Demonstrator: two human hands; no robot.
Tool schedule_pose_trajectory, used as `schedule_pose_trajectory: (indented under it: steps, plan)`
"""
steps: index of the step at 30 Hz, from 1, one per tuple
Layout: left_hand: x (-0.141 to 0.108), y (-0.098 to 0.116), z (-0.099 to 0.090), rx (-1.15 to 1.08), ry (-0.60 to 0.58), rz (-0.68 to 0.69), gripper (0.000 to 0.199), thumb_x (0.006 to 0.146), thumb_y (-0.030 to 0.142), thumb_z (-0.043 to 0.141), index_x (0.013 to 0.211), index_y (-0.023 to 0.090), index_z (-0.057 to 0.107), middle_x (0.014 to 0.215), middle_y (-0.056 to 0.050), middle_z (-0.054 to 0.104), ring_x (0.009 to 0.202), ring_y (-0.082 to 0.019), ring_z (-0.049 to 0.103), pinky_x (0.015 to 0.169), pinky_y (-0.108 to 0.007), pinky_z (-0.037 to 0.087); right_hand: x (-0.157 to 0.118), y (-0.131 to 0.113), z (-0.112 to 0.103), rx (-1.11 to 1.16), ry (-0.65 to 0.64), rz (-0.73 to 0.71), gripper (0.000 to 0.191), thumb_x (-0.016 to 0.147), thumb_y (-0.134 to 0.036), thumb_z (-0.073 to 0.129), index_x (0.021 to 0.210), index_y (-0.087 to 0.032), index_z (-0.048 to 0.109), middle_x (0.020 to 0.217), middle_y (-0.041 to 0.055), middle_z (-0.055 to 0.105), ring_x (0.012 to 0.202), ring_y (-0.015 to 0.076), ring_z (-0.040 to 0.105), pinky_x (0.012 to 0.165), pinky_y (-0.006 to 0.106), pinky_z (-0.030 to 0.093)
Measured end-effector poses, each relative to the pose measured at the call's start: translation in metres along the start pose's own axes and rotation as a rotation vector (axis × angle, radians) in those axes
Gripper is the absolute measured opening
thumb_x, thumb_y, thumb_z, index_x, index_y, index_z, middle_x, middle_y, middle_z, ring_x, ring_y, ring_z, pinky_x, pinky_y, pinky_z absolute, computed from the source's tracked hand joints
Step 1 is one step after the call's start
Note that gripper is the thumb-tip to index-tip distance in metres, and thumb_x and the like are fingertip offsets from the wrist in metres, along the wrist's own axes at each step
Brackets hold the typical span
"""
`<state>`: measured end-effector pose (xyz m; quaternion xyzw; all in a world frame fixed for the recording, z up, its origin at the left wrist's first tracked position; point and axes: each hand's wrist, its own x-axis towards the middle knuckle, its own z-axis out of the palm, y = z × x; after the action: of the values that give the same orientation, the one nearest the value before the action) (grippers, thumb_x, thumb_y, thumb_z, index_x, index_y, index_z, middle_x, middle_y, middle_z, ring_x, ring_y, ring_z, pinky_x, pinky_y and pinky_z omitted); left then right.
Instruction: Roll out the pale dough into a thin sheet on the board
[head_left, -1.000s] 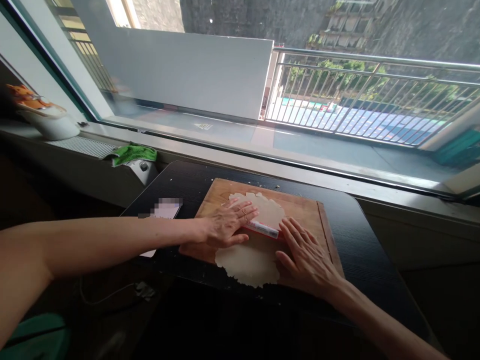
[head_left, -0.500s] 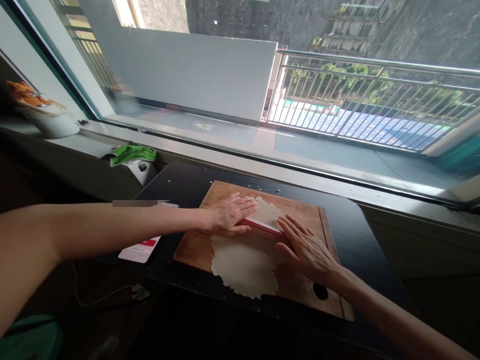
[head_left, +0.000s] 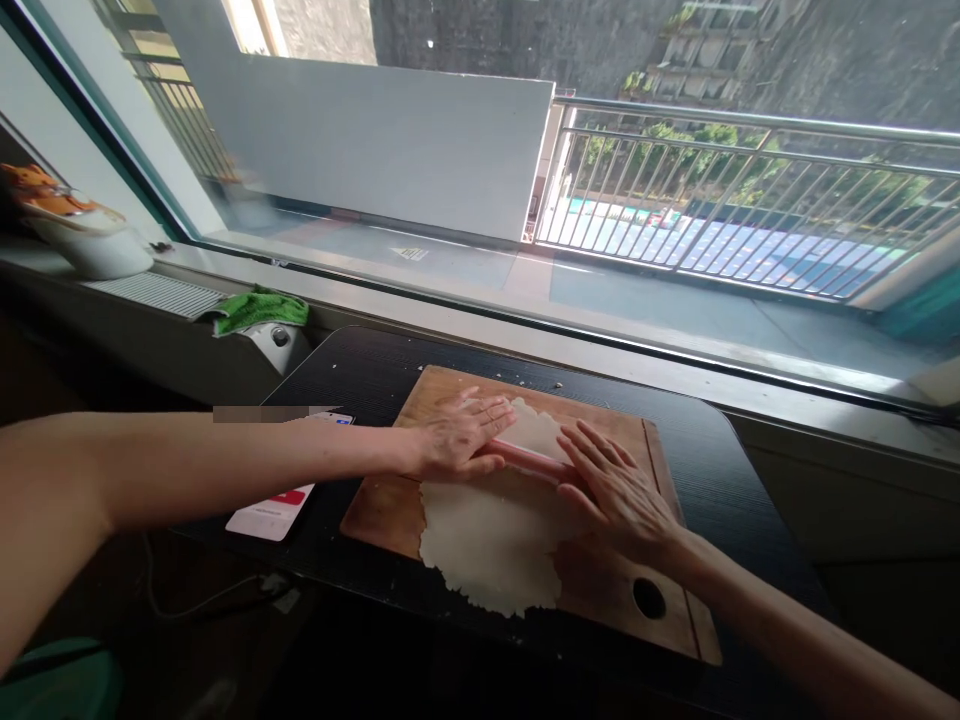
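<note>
brown rectangular wooden board is lying on a black wood-grained table, probably for giving the soft material a firm, smooth support; over this board, a thin cream-coloured sheet of dough with ragged edges is spreading, and its near edge is reaching past the board, perhaps because the board is being too short for it; a slim, straight, pinkish-red rod is lying across the dough, between the two hands; the left hand and the right hand are resting palm down over its ends, fingers extended, not curling around it and grasping nothing; so, it seems, the rod is having freedom to turn, and pressure is arriving evenly from both sides; a white phone with red on its screen is lying left of the board, maybe for being visible.
</note>
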<state>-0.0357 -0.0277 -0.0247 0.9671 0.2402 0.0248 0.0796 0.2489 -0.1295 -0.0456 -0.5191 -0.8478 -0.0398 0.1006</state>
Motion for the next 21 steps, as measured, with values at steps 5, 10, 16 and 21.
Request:
schedule_pose_trajectory:
  steps: [5, 10, 16, 21]
  plan:
    - [0.055, -0.024, -0.020, 0.052, -0.026, -0.239, 0.065, 0.101, 0.044, 0.030, 0.158, 0.013, 0.029, 0.166, -0.013, 0.025, 0.155, -0.028, 0.015, 0.123, -0.054, 0.009, 0.062, 0.038, -0.006, -0.029, -0.063, 0.329, 0.065, 0.101, -0.051, 0.028, 0.153, -0.015, 0.041, 0.157, 0.0153, 0.043, 0.149, 0.0315, 0.033, 0.117, 0.055, 0.035]
    - [0.030, -0.012, -0.012, 0.025, -0.054, -0.183, 0.063, 0.102, 0.044, 0.027, 0.157, 0.014, 0.032, 0.163, -0.013, 0.032, 0.153, -0.028, 0.022, 0.123, -0.052, 0.015, 0.031, 0.018, -0.003, 0.003, -0.047, 0.166, 0.065, 0.100, -0.052, 0.032, 0.153, -0.015, 0.043, 0.156, 0.0150, 0.046, 0.149, 0.0293, 0.032, 0.118, 0.050, 0.036]
    - [0.024, -0.013, -0.007, 0.035, -0.015, -0.088, 0.064, 0.101, 0.051, 0.032, 0.155, 0.018, 0.036, 0.164, -0.011, 0.031, 0.153, -0.027, 0.022, 0.124, -0.051, 0.011, 0.017, 0.010, -0.005, 0.024, 0.041, 0.063, 0.062, 0.100, -0.054, 0.034, 0.150, -0.018, 0.045, 0.154, 0.0139, 0.048, 0.148, 0.0297, 0.034, 0.116, 0.052, 0.036]
    - [0.075, -0.038, -0.022, 0.065, 0.021, -0.337, 0.062, 0.102, 0.042, 0.031, 0.157, 0.013, 0.032, 0.166, -0.013, 0.025, 0.154, -0.028, 0.018, 0.123, -0.054, 0.013, 0.074, 0.051, -0.007, 0.029, 0.068, 0.412, 0.064, 0.101, -0.051, 0.027, 0.148, -0.012, 0.045, 0.153, 0.0190, 0.047, 0.145, 0.0319, 0.039, 0.114, 0.054, 0.037]
